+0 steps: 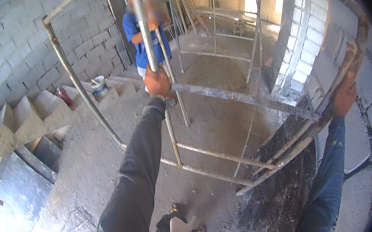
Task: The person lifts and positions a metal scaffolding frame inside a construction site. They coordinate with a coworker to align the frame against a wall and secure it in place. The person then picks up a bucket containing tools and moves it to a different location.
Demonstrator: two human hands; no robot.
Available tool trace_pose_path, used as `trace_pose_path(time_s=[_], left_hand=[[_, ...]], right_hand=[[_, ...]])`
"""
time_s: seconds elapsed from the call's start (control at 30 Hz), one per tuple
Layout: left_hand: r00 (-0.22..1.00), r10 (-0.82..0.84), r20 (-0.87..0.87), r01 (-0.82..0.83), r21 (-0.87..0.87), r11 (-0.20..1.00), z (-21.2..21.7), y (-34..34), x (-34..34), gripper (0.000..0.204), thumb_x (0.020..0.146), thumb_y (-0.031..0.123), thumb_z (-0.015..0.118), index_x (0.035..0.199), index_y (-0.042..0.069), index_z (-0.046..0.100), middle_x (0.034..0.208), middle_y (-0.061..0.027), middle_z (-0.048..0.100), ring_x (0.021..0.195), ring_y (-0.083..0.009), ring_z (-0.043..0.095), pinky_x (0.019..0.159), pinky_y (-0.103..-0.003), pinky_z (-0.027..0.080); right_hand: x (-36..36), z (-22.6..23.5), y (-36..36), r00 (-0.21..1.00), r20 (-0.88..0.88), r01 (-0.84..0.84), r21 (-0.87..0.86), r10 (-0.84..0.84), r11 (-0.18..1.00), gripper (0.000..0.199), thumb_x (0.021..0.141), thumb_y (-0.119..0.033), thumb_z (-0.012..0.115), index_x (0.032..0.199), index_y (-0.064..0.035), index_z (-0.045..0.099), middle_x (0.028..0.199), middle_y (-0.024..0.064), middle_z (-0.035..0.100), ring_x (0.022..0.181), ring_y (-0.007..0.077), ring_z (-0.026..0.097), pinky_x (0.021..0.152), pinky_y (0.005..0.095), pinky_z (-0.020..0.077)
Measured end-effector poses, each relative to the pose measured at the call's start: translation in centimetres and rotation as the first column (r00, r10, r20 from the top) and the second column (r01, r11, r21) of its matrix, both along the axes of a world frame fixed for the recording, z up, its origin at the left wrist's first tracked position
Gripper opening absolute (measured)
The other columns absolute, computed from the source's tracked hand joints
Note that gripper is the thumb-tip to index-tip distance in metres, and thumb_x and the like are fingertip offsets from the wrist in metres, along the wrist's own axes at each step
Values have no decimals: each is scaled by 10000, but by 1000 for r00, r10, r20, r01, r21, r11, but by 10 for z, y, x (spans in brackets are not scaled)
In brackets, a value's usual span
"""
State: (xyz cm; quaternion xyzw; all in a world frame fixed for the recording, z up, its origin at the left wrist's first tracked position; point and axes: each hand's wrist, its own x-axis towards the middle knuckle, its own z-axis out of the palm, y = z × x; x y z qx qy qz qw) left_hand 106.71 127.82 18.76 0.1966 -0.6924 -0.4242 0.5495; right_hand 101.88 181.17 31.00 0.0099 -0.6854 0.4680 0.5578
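Note:
My left hand is wrapped round an upright pipe of a metal scaffold frame, at the spot where a crossbar joins it. The crossbar slopes down to the right toward the frame's other side. At the right, my right hand grips the worn, rusty pipe on that side, close to a block wall; its fingers are partly hidden. Lower pipes of the frame stand just above the concrete floor. Both arms are stretched out, in long dark sleeves.
A person in a blue shirt stands beyond the frame. Concrete stairs climb along the left block wall, with a white bucket and a red bottle on them. Another scaffold frame stands farther back. A stair opening lies lower left.

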Motion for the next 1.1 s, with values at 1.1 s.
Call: trace_pose_path(time_s=[1.1], left_hand=[[1000,-22,-7,21,-29,999,2,8,-5,196,845,174,575,928,-2,603,752,-195,649,715,-304,660,665,-396,484]], right_hand=[[-2,-1,5,997,17,76,58,-77,995,698,913,-599,454,1064,63,616,955,192,668,859,276,623,810,372,469]])
